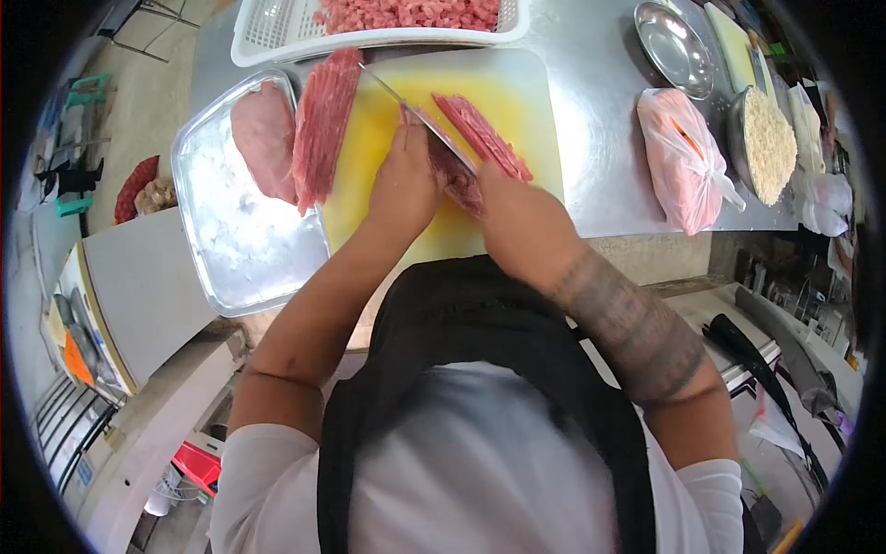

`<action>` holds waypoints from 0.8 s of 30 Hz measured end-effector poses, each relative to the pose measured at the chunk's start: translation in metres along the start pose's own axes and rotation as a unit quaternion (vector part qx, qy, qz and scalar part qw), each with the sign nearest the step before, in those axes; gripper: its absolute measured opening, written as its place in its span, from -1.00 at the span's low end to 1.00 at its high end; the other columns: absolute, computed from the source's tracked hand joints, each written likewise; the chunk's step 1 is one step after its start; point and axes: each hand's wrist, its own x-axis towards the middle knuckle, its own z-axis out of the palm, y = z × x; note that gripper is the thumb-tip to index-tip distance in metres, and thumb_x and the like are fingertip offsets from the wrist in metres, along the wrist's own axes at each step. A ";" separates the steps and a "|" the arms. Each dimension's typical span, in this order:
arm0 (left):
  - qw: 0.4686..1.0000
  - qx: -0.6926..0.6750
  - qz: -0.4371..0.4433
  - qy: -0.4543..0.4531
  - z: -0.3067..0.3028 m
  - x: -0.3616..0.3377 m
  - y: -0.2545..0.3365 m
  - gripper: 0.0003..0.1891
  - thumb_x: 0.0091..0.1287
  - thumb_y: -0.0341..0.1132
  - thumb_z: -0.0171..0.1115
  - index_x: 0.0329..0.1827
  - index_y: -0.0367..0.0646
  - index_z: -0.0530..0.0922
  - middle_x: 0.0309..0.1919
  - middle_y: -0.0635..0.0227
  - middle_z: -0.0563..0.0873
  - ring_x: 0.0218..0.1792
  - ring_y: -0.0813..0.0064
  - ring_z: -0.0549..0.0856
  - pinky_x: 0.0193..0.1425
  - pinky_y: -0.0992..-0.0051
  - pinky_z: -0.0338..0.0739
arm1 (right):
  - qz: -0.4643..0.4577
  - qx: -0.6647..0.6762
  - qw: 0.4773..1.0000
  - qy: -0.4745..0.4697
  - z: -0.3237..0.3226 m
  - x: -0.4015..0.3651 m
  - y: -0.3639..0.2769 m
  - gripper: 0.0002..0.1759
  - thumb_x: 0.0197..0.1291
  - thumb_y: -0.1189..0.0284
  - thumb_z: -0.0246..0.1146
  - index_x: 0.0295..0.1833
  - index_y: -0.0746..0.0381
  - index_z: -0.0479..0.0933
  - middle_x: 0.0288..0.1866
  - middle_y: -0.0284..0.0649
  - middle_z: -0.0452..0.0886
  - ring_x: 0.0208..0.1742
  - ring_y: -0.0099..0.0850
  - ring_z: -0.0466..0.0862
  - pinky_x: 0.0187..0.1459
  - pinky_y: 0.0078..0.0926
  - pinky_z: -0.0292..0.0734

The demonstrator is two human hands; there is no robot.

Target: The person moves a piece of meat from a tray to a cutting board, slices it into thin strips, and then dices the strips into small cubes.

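My right hand (521, 217) grips a knife (441, 135), its blade slanting up and left across the cutting board (517, 83). Under and beside the blade lies a piece of raw meat (461, 189), and my left hand (409, 180) holds it with curled fingers. The knife's handle is hidden in my right hand. Just beyond the blade rests a bundle of cut meat strips (482, 134). A larger stack of meat slices (326, 129) lies along the board's left edge, partly over a metal tray (254, 277).
A pale slab of meat (263, 138) sits in the tray. Behind the board stands a white basket (378, 39) of diced meat. To the right are a tied plastic bag (681, 162) of pink contents, a metal bowl (674, 51) and a bowl of pale crumbly food (768, 148).
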 end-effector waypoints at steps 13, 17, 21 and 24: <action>1.000 -0.014 0.004 -0.005 -0.004 -0.003 0.005 -0.27 0.10 -0.32 0.68 0.27 -0.31 0.41 0.12 -0.09 0.60 0.14 -0.23 0.65 0.17 -0.01 0.63 | -0.006 -0.004 1.000 0.009 0.029 -0.018 0.021 -0.79 0.38 0.55 0.10 0.09 0.30 0.44 -0.30 0.08 0.74 -0.24 0.08 0.81 -0.19 0.05 0.71; 1.000 -0.003 0.006 -0.007 -0.001 -0.004 -0.002 -0.23 0.10 -0.28 0.70 0.27 -0.32 0.39 0.12 -0.10 0.60 0.12 -0.24 0.67 0.12 -0.02 0.65 | 0.085 -0.037 0.989 -0.116 -0.015 -0.071 0.009 -0.82 0.39 0.54 0.09 0.06 0.30 0.43 -0.30 0.10 0.73 -0.22 0.09 0.80 -0.17 0.05 0.71; 0.999 -0.030 -0.013 0.013 -0.001 -0.005 0.002 -0.31 0.08 -0.23 0.72 0.19 -0.26 0.49 0.05 0.02 0.65 0.11 -0.07 0.66 0.23 0.09 0.58 | 0.042 -0.037 0.997 -0.052 0.036 -0.064 0.045 -0.74 0.38 0.53 0.10 0.14 0.33 0.43 -0.28 0.12 0.74 -0.21 0.11 0.79 -0.16 0.06 0.70; 0.999 -0.026 0.020 0.038 0.003 -0.007 0.000 -0.32 0.07 -0.21 0.72 0.17 -0.26 0.50 0.03 0.03 0.65 0.08 -0.05 0.67 0.23 0.11 0.59 | 0.008 -0.003 1.000 -0.003 0.039 -0.034 0.055 -0.69 0.34 0.51 0.14 0.16 0.34 0.40 -0.27 0.15 0.74 -0.21 0.15 0.78 -0.15 0.11 0.68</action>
